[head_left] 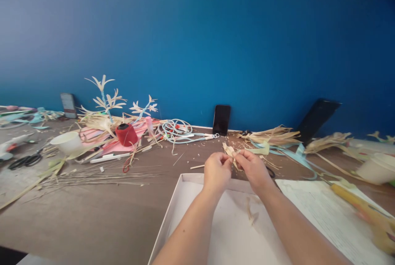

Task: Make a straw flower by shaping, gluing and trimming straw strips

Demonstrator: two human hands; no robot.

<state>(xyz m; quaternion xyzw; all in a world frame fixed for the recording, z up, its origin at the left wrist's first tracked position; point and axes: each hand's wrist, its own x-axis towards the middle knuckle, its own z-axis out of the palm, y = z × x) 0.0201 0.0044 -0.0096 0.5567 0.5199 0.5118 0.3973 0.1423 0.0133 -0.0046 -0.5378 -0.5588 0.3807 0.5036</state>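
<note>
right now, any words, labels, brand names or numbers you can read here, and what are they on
None can be read.
printed sheet: rows of fine print, too small and blurred.
upright phone: screen dark, no text.
red thread spool: no label shows.
paper cup: plain.
straw piece held by left hand and right hand: unmarked.

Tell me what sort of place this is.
Probably a craft workbench: straw strips litter the table, a red thread spool and scissors lie about, and both hands pinch a straw piece.

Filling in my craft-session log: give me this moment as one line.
left hand: pinching straw piece | right hand: pinching same piece | below: white tray | table: red thread spool
</note>
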